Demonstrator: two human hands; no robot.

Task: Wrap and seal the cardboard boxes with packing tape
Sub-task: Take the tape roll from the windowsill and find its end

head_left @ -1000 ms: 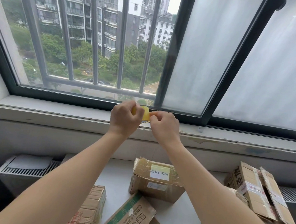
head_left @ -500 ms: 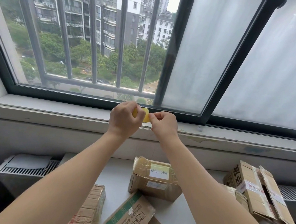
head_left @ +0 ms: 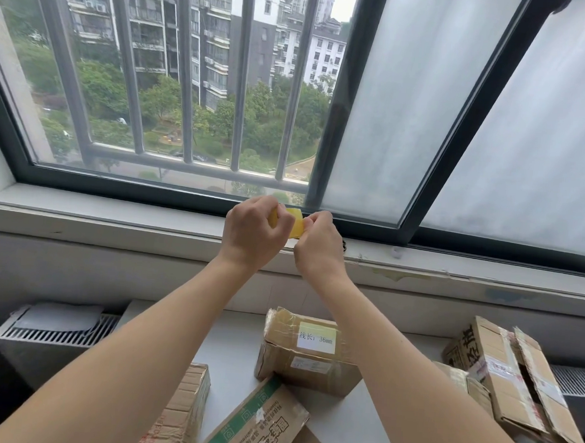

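Right, both hands were up in front of the window sill [head_left: 113,217], well above the counter [head_left: 236,341], with the packing tape [head_left: 296,223] between them. The left hand [head_left: 254,234] had its fingers curled round the small yellow roll, while the right hand [head_left: 318,247] pinched at the roll's edge, apparently picking for the free end. Whether any strip had come loose, I couldn't tell. Down below, the labelled box [head_left: 310,352] sat toward the counter's back edge, the green-striped box [head_left: 261,421] at the front edge, and the dented box [head_left: 500,378] by the right edge. The tape looked light and thin, and probably sticky enough to fold on itself. It seemed best gripped by the roll's rim, with the end pinched at its very tip. The cardboard looked creased and soft, likely to give under pressure.
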